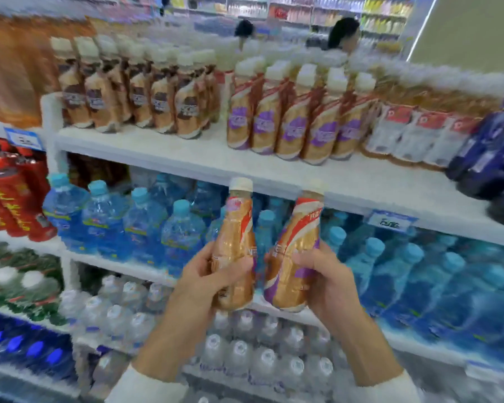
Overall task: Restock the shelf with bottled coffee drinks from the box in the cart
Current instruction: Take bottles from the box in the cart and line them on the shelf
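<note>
My left hand [207, 279] grips an upright coffee bottle [234, 228] with a gold label and white cap. Beside it, my right hand [328, 282] holds a second matching coffee bottle [296, 251], tilted slightly right. Both bottles are raised in front of the blue water shelf, just below the white upper shelf [186, 152]. On that shelf stands a row of the same gold and purple coffee bottles [291, 120], with a brown-labelled coffee row [128, 94] to their left. The box and the cart are out of view.
Blue water bottles [134, 222] fill the middle shelf, clear water bottles [245, 353] the one below. Red bottles [9, 199] stand at left, dark blue bottles [495, 152] at the far right. Two people [344, 36] are beyond the shelf top.
</note>
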Motion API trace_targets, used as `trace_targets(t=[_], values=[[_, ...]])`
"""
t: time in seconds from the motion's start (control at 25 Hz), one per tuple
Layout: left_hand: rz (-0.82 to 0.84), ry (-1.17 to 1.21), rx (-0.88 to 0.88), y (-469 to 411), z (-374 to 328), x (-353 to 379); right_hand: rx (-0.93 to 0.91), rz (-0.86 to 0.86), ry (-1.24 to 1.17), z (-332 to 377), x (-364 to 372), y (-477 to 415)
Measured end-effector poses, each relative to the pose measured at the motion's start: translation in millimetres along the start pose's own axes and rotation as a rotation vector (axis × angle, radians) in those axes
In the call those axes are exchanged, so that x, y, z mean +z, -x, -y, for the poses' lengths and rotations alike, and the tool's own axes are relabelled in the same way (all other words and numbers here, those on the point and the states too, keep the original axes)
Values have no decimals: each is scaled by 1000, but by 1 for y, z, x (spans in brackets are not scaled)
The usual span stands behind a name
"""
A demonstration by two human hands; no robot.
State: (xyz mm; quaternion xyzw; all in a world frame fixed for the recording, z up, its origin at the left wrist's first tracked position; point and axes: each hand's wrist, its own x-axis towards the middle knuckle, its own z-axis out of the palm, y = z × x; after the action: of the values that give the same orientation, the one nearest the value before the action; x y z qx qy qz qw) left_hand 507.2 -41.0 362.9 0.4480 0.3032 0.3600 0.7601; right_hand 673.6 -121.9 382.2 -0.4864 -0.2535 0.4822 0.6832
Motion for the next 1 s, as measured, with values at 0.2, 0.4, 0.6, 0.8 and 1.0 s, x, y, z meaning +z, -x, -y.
trace_targets(t=[0.2,0.4,0.6,0.8,1.0], values=[[116,-42,135,-54,-20,110,-195,-126,139,93,-65,-21],[169,-334,329,-112,-60,168,-361,-293,336,155,-87,-65],[111,-550,444,-161,-68,177,-389,-256,476,163,-99,-101],[152,-669,439,-186,-52,161,-382,-227,486,149,-105,-113],[199,-634,421,-193,-36,151,-324,-183,550,145,-113,-112]])
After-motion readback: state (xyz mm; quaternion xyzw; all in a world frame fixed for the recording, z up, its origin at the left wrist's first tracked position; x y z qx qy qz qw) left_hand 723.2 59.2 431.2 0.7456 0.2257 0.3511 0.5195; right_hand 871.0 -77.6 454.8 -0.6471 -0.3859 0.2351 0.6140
